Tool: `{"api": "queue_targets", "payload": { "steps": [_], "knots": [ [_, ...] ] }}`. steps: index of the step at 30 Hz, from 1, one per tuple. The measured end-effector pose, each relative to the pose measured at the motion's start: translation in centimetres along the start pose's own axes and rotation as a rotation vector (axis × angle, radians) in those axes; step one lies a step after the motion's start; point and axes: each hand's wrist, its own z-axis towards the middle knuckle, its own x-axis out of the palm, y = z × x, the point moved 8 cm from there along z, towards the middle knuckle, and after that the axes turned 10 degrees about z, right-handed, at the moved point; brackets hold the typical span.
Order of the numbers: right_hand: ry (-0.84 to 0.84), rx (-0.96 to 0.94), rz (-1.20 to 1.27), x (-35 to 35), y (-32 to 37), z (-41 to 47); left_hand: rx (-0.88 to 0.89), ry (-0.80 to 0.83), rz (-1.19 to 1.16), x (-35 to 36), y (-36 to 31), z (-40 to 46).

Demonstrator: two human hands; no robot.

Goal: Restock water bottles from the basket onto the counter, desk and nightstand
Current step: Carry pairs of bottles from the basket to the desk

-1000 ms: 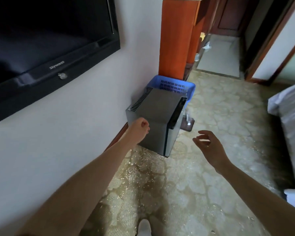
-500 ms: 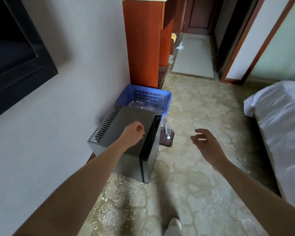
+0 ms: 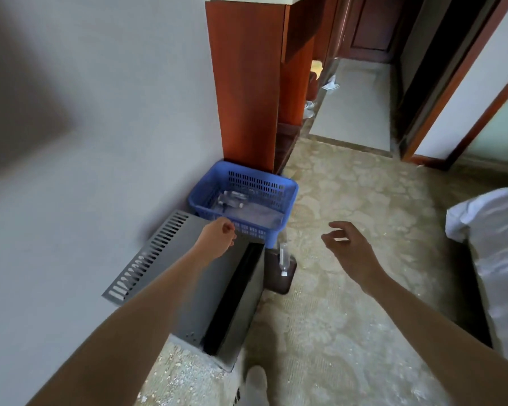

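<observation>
Blue basket [image 3: 288, 191] lies beyond fisted left hand [image 3: 219, 237], right hand [image 3: 348, 247] loose.

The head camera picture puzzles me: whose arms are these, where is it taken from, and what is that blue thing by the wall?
No machine here: a person wears a wide-angle camera on the head, looking forward and down, so both arms are their own. The left hand has curled fingers and holds nothing; the right hand hangs relaxed and empty. The blue thing is a plastic basket on the floor by the wall, with clear water bottles lying inside. Nearer stands a grey metal box, and another bottle stands on a small dark tray beside it.
</observation>
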Motion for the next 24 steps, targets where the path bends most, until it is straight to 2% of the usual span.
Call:
{"api": "queue_targets", "payload": {
  "steps": [5,13,20,24],
  "knots": [
    [0.039,-0.043,-0.049,0.0,1.8,11.3,-0.028,-0.035,0.054,-0.5,-2.0,9.8],
    [0.149,-0.084,-0.057,0.8,5.0,27.8,-0.165,-0.103,-0.024,-3.6,-4.8,23.2],
    [0.245,-0.099,-0.063,-0.1,5.5,40.0,-0.25,-0.18,-0.024,-3.4,-8.2,31.7],
    [0.337,-0.138,-0.052,-1.6,6.1,47.6,-0.332,-0.285,-0.111,-2.1,-11.8,35.1]
  ]
}}
